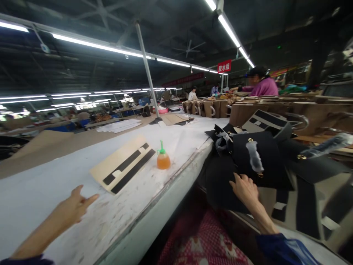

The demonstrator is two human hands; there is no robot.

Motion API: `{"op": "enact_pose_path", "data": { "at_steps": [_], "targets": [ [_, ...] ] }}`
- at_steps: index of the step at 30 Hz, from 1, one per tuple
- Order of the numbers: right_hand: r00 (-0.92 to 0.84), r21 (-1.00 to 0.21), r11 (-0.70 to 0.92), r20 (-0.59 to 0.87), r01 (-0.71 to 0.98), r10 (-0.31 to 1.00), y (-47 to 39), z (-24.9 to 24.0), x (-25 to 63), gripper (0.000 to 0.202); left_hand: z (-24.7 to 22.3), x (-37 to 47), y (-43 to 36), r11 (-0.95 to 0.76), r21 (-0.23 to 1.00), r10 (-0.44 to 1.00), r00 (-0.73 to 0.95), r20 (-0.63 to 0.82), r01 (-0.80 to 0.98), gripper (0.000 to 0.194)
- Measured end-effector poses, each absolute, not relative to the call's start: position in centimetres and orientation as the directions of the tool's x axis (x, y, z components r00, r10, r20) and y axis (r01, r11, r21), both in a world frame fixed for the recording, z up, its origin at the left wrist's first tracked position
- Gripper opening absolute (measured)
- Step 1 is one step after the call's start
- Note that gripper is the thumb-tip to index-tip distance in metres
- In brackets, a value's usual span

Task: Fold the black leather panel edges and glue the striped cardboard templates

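My left hand [75, 207] hovers over or rests on the white-covered table, fingers apart and nothing in it. Just beyond it lies a cream panel with black strips [129, 162]. Beside that panel stands a small squeeze bottle [163, 161] of orange liquid with a green nozzle. On the right, my right hand [246, 189] reaches onto a pile of black bag panels, its fingers partly spread. Whether they grip the black panel [222, 180] under them I cannot tell. Near those fingers is a black panel with a plastic-wrapped handle [255, 156] on gold rings.
The table's worn edge [165, 193] runs diagonally between my hands. Brown bag pieces [248, 112] with wrapped handles stand in a row at the back right. A metal pole [147, 70] rises from the table. A co-worker in a purple top [264, 87] is behind the row.
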State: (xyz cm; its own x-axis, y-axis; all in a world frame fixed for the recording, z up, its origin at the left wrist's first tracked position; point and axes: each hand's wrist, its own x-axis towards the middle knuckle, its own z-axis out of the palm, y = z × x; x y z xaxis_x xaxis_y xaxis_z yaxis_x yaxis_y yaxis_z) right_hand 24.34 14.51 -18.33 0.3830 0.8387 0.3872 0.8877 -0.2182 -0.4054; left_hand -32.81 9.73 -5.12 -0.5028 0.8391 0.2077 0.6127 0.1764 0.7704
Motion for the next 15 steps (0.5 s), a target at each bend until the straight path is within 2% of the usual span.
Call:
{"op": "enact_pose_path", "data": {
  "at_steps": [1,3,5,7,10,11,15],
  "targets": [
    [0.361,-0.397,-0.197,0.399,0.897,0.843,14.1,-17.8,23.8,0.035,-5.1,-32.6,10.4,0.224,0.792,0.855,-0.505,0.12,0.568,0.081],
    [0.297,-0.397,-0.121,0.417,0.91,0.859,13.9,-16.4,22.8,0.039,-5.4,-32.4,11.5,0.256,0.841,0.851,-0.524,0.037,0.476,0.102],
    [0.202,-0.419,-0.006,0.425,0.908,0.883,14.6,-14.8,21.3,0.044,-5.8,-32.4,12.4,0.246,0.889,0.854,-0.52,-0.011,0.385,0.107],
    [0.087,-0.453,0.129,0.425,0.882,0.901,16.2,-12.9,19.1,0.047,-6.1,-32.4,12.9,0.223,0.93,0.87,-0.491,-0.054,0.293,0.086],
    [-0.101,-0.51,0.312,0.398,0.802,0.912,19.3,-10.2,14.2,0.05,-6.5,-32.4,13.7,0.208,0.959,0.894,-0.437,-0.105,0.195,0.031],
    [-0.154,-0.531,0.351,0.379,0.772,0.912,20.4,-9.5,12.3,0.053,-6.6,-32.4,14.0,0.209,0.962,0.896,-0.429,-0.116,0.176,0.022],
    [-0.264,-0.629,0.38,0.274,0.678,0.925,23.6,-8.1,5.8,0.086,-6.8,-32.8,15.5,0.149,0.98,0.878,-0.475,-0.068,0.135,0.022]
  ]
}}
